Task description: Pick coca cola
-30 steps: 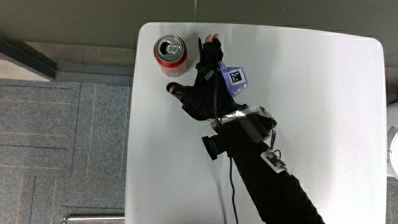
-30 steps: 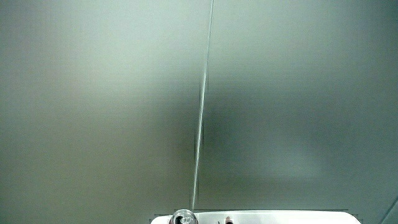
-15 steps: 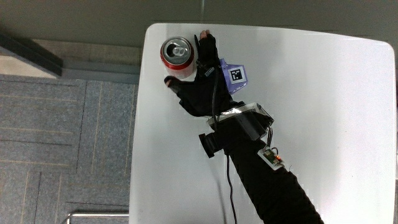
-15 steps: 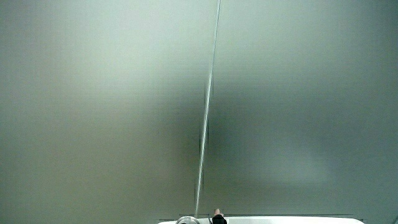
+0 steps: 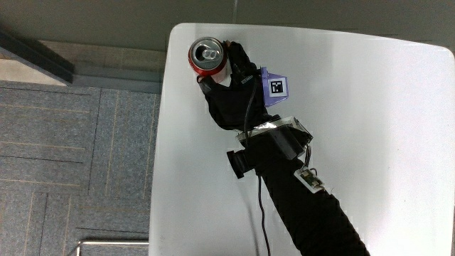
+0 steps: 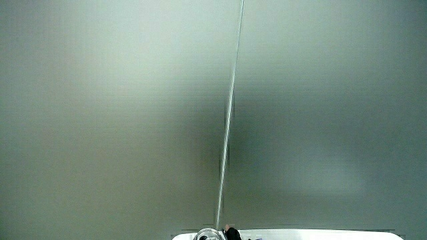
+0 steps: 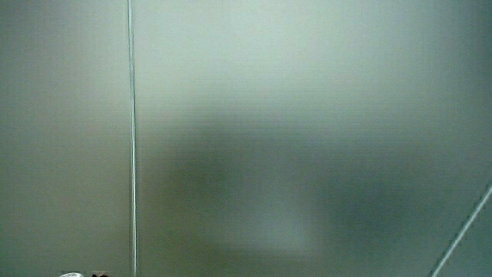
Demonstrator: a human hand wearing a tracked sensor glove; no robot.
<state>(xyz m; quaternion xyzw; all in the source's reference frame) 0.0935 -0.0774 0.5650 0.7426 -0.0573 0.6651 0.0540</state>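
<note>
The hand (image 5: 231, 89) reaches away from the person, its black glove stretched out near the table's corner. Its fingers (image 5: 237, 53) curl around the side of the can (image 5: 207, 57), thumb on the nearer side — a closed grasp. The patterned cube (image 5: 274, 87) sits on the back of the hand, face up. The forearm (image 5: 306, 210) runs slantwise back toward the person, a dark device strapped at the wrist (image 5: 274, 146). Both side views show mostly pale wall — one catches only a fingertip (image 6: 231, 233).
</note>
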